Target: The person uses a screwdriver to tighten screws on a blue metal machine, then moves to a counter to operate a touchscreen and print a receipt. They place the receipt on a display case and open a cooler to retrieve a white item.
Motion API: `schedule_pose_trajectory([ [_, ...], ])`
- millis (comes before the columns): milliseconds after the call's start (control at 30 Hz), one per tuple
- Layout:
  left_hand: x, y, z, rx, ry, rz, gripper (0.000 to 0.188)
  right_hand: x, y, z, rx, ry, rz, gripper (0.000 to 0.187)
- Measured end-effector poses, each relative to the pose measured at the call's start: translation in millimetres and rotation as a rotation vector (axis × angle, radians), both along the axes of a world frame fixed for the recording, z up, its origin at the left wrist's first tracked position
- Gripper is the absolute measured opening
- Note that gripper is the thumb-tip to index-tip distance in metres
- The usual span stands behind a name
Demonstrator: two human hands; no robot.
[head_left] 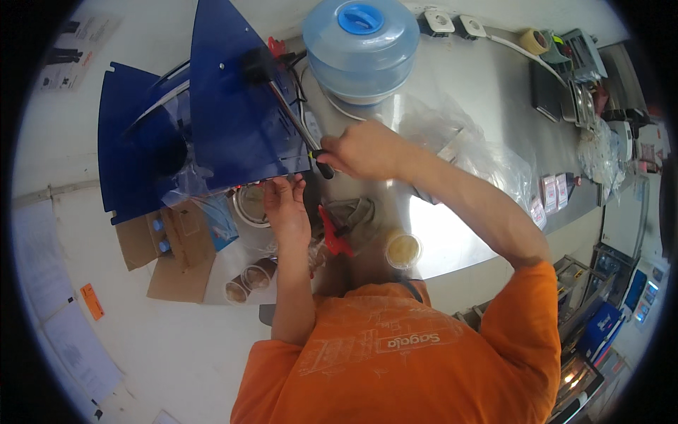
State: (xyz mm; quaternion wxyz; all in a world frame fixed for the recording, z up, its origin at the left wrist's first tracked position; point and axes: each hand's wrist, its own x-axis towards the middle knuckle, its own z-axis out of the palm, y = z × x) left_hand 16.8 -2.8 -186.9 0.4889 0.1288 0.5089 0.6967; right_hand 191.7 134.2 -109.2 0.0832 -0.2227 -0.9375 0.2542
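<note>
On the left of the steel table stands a machine with dark blue sheet-metal sides. A metal lever slants down from a round black part on it and ends in a black grip. My right hand is closed around the lever near that grip. My left hand reaches up to the machine's lower front edge, its fingers bent against it; what they pinch is hidden. Just left of these fingers is a round, clear-rimmed container. A red piece and a grey-green cloth lie to their right.
A large blue water bottle stands behind the lever. Near the front edge are a yellow-filled cup and brown-filled cups. Clear plastic bags lie at right, power sockets at the back. An open cardboard box sits below the machine.
</note>
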Motion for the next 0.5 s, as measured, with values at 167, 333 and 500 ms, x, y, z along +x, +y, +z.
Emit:
schedule_pose_trajectory([
  [167,18.0,3.2,24.4,-0.024,0.043,-0.028,0.031,12.5,-21.8,-30.9,0.649,0.141,-0.064,0.020],
  [333,49.4,-5.4,44.8,-0.175,-0.080,-0.008,0.035,12.1,-10.8,-23.5,0.593,0.202,-0.088,0.014],
  [500,61.2,38.1,34.8,-0.061,-0.154,0.038,0.029,1.4,-8.2,-10.3,0.281,0.115,-0.189,0.019],
])
